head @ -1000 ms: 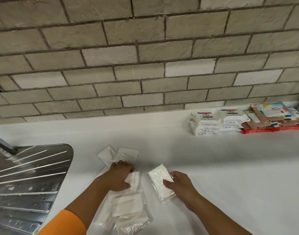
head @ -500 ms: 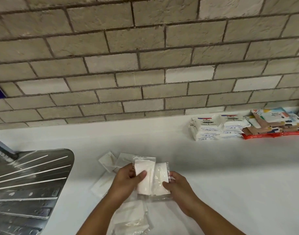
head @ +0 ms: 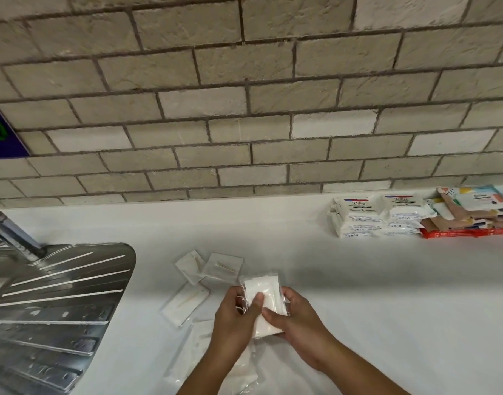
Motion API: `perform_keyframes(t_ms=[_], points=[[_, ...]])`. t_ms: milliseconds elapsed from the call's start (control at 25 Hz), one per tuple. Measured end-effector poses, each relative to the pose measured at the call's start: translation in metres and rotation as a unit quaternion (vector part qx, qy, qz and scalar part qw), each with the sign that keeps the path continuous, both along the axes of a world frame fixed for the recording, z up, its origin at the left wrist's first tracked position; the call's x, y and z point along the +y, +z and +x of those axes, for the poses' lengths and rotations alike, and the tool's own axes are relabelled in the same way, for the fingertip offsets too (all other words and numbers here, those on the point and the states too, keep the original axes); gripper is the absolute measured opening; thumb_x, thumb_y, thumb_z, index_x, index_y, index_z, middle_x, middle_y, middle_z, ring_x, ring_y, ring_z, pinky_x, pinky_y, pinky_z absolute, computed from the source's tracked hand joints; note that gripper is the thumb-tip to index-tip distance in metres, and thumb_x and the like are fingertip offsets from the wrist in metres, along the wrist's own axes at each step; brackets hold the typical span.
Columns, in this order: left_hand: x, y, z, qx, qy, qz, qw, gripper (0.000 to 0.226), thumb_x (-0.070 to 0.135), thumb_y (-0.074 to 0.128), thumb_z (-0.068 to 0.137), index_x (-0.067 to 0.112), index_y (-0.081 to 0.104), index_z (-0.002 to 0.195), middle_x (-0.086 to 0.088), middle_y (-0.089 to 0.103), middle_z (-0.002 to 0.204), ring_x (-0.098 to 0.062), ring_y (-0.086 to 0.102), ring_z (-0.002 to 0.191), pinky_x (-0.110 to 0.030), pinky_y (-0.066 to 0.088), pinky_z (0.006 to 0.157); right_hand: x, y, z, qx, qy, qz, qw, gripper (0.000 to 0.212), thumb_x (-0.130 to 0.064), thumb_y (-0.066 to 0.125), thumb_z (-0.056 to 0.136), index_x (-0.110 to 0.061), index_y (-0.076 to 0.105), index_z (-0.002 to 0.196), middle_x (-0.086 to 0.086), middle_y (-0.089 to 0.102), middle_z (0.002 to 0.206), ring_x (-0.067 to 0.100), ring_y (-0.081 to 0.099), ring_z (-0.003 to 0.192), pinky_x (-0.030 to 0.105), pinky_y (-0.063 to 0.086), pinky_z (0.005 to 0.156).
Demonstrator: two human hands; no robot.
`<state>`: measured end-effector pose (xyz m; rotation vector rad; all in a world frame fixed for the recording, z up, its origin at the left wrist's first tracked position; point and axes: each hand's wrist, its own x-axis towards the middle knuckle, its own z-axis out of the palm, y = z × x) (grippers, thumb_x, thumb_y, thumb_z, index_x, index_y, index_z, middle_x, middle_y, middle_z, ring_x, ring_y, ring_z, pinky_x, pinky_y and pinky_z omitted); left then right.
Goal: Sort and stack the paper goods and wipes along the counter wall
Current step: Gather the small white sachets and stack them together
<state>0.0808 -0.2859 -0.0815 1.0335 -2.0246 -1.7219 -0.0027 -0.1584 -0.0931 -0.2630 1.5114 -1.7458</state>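
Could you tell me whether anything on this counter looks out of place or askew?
The loose clear-wrapped packets beside the sink drainboard lie scattered at differing angles, away from the wall where the wipe packs sit stacked.

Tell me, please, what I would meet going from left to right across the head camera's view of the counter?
Steel drainboard → loose clear packets → held white packets → Dove wipes stacks → colourful packs at the far right.

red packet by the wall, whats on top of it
Brown packets lie on the red packet, with a colourful pack topmost. They cover its face, so only its front edge shows, and the stack runs out of frame.
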Motion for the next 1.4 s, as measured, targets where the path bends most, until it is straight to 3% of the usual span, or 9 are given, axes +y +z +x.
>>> perform_keyframes(t_ms=[120, 240, 360, 480, 760, 880, 1040, 1200, 1400], points=[[-0.025, -0.003, 0.01, 0.017, -0.006, 0.026, 1.0, 0.011, 0.029, 0.061, 0.1, 0.02, 0.065, 0.096, -0.001, 0.068, 0.074, -0.013, 0.059, 0.059, -0.024, 0.045, 0.054, 0.003, -0.008, -0.004, -0.006, -0.04, 0.022, 0.999, 0.038, 0.006, 0.072, 0.088, -0.007, 0.065, 0.123, 0.014, 0.077, 0.109, 0.034, 0.074, 0.103, 0.059, 0.055, 0.096], [-0.082, -0.022, 0.024, -0.09, 0.044, -0.179, 0.979, 0.006, 0.014, 0.07, 0.092, 0.02, 0.069, 0.096, -0.005, 0.072, 0.084, -0.02, 0.066, 0.072, -0.027, 0.049, 0.064, 0.008, -0.01, -0.009, -0.013, -0.059, 0.034, 0.998, 0.033, 0.006, 0.068, 0.09, -0.009, 0.067, 0.12, 0.011, 0.078, 0.108, 0.031, 0.074, 0.102, 0.053, 0.058, 0.093], [-0.13, -0.042, 0.032, -0.265, 0.017, -0.326, 0.907, 0.036, 0.024, 0.07, 0.088, 0.008, 0.064, 0.12, -0.017, 0.067, 0.114, -0.038, 0.062, 0.105, -0.043, 0.05, 0.086, 0.01, -0.007, -0.01, -0.013, -0.066, 0.028, 0.997, 0.032, 0.006, 0.063, 0.093, -0.011, 0.067, 0.12, 0.01, 0.077, 0.109, 0.029, 0.074, 0.102, 0.047, 0.061, 0.088], [-0.144, -0.044, 0.032, -0.391, -0.04, -0.326, 0.86, 0.057, 0.049, 0.064, 0.09, 0.018, 0.049, 0.136, -0.009, 0.054, 0.133, -0.032, 0.05, 0.126, -0.049, 0.045, 0.097, 0.01, -0.005, -0.01, -0.016, -0.071, 0.019, 0.997, 0.034, 0.008, 0.06, 0.094, -0.011, 0.065, 0.122, 0.013, 0.076, 0.112, 0.031, 0.073, 0.104, 0.052, 0.059, 0.092], [-0.143, -0.041, 0.027, -0.412, -0.044, -0.26, 0.872, 0.044, 0.053, 0.056, 0.091, 0.022, 0.058, 0.122, -0.003, 0.062, 0.12, -0.028, 0.053, 0.119, -0.041, 0.041, 0.089, 0.01, -0.004, -0.013, -0.048, -0.067, 0.009, 0.997, 0.038, 0.006, 0.057, 0.096, -0.016, 0.063, 0.127, 0.01, 0.076, 0.115, 0.03, 0.074, 0.105, 0.045, 0.061, 0.084], [-0.121, -0.025, 0.029, -0.368, -0.036, -0.296, 0.881, 0.022, 0.043, 0.049, 0.1, 0.022, 0.055, 0.104, -0.001, 0.065, 0.104, -0.025, 0.053, 0.105, -0.041, 0.04, 0.085, 0.01, -0.003, -0.014, -0.056, -0.067, 0.012, 0.996, 0.04, 0.006, 0.054, 0.097, -0.019, 0.063, 0.126, 0.008, 0.076, 0.114, 0.029, 0.074, 0.104, 0.046, 0.061, 0.085], [-0.09, -0.001, 0.027, -0.172, 0.004, -0.201, 0.964, 0.033, 0.031, 0.066, 0.095, 0.02, 0.047, 0.071, -0.001, 0.055, 0.065, -0.021, 0.053, 0.066, -0.034, 0.04, 0.065, 0.007, -0.002, -0.016, -0.067, -0.072, 0.021, 0.995, 0.045, 0.01, 0.044, 0.094, -0.016, 0.064, 0.125, 0.01, 0.076, 0.112, 0.031, 0.072, 0.105, 0.052, 0.059, 0.09], [-0.062, 0.014, 0.007, -0.009, -0.038, 0.034, 0.999, 0.035, 0.034, 0.077, 0.087, 0.001, 0.067, 0.093, -0.022, 0.069, 0.08, -0.025, 0.063, 0.071, -0.036, 0.044, 0.07, 0.001, 0.004, -0.013, -0.059, -0.049, 0.013, 0.997, 0.045, 0.011, 0.043, 0.093, -0.013, 0.065, 0.124, 0.013, 0.075, 0.114, 0.034, 0.071, 0.107, 0.059, 0.057, 0.093], [-0.026, 0.016, -0.021, 0.012, -0.027, 0.019, 0.999, 0.014, 0.026, 0.08, 0.085, 0.013, 0.073, 0.087, -0.019, 0.073, 0.086, -0.032, 0.07, 0.078, -0.043, 0.055, 0.073, -0.001, 0.013, -0.009, -0.049, -0.045, -0.009, 0.998, 0.029, -0.005, 0.048, 0.102, -0.014, 0.069, 0.121, 0.015, 0.075, 0.115, 0.035, 0.072, 0.107, 0.056, 0.058, 0.091]])
